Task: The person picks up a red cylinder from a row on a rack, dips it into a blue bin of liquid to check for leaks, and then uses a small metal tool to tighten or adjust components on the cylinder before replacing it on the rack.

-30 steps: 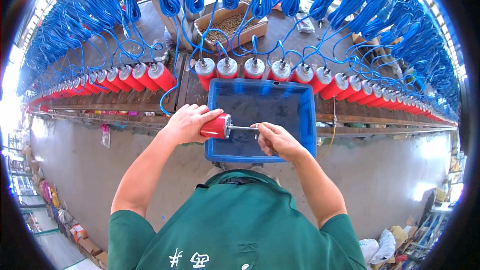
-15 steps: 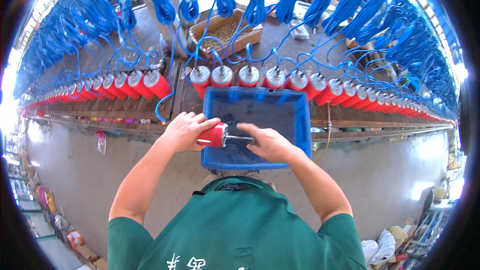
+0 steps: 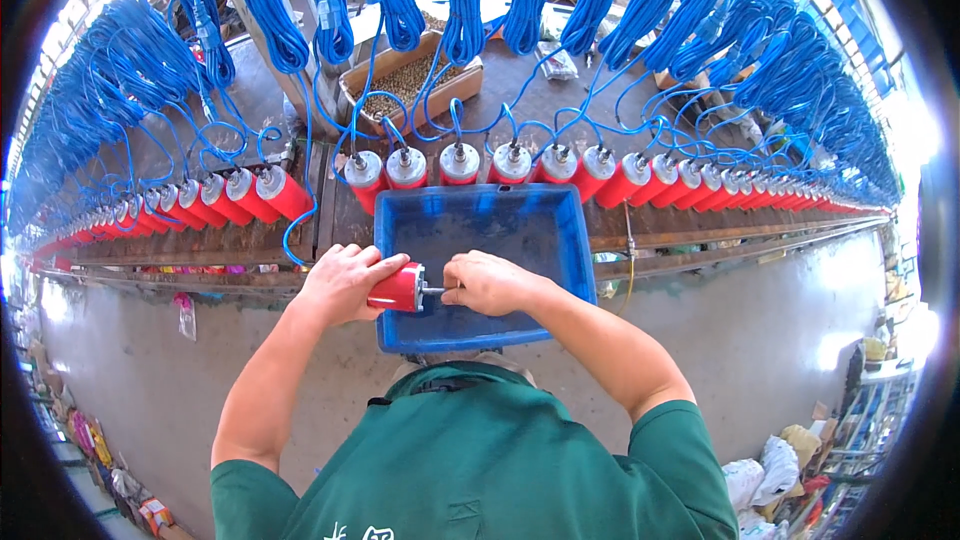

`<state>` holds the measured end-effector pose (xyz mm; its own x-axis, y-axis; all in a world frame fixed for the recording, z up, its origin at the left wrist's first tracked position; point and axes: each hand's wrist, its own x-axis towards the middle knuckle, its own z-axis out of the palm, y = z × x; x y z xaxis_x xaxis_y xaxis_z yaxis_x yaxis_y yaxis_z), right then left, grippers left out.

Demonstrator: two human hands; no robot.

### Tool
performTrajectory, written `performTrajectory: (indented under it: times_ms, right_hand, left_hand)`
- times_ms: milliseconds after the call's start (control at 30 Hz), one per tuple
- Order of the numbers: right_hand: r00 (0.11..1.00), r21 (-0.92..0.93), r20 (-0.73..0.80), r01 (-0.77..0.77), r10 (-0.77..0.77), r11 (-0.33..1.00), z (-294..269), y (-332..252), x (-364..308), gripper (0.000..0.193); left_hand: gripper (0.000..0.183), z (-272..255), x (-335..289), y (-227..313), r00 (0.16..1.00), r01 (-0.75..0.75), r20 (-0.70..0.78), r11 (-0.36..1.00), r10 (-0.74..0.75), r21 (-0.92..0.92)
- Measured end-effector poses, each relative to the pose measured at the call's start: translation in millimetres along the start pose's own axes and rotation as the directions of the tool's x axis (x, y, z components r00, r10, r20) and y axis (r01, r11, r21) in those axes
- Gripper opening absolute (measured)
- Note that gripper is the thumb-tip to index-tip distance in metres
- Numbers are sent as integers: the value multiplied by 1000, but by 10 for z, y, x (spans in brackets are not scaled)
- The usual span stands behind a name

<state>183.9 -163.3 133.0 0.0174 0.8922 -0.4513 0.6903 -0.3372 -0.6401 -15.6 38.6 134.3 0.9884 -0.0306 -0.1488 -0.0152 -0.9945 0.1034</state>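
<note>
My left hand (image 3: pixel 340 286) is wrapped around a red cylinder (image 3: pixel 398 288) with a silver end cap, held sideways over the near left part of a blue plastic crate (image 3: pixel 582 250). A thin metal rod (image 3: pixel 433 291) runs from the cap toward the right. My right hand (image 3: pixel 490 283) has its fingers closed on the rod's outer end. Whether it is a shaft of the cylinder or a separate tool, I cannot tell, since the fingers cover that end. Beyond the crate, similar red cylinders (image 3: pixel 460 165) with silver tops stand in a long row, each with a blue cable.
Coiled blue cables (image 3: pixel 465 10) hang above the dark bench (image 3: pixel 345 215) along its length. An open cardboard box (image 3: pixel 410 80) of small brass-coloured parts sits behind the row. A metal post (image 3: pixel 262 10) rises at the left. Sacks (image 3: pixel 775 470) lie on the floor at the lower right.
My right hand has closed from stretched fingers to a grip on the rod's end, nearer the cap. The view has shifted, so the whole scene sits further left.
</note>
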Motion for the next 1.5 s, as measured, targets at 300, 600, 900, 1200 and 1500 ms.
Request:
performTrajectory:
  times_ms: [300, 600, 900, 1200, 1500]
  right_hand:
    - [995, 19, 84, -58, 57, 998, -73, -54, 61, 46]
    - [995, -78, -104, -3, -5, 997, 12, -78, 28, 30]
    - [927, 367, -366, 63, 82, 928, -16, 524, -425, 29]
    - [384, 474, -653, -466, 653, 747, 119, 2968, -1137, 33]
    - [416, 126, -857, -402, 303, 907, 153, 3336, -772, 29]
  left_hand:
    - [96, 90, 5, -51, 999, 5, -37, 1000, -6, -27]
    - [98, 113, 8, -74, 999, -14, -37, 1000, 14, 15]
    - [95, 90, 58, -10, 997, 8, -76, 999, -11, -32]
    - [91, -38, 97, 107, 996, 59, -59, 997, -62, -53]
    - [95, -3, 114, 113, 996, 72, -51, 997, -74, -39]
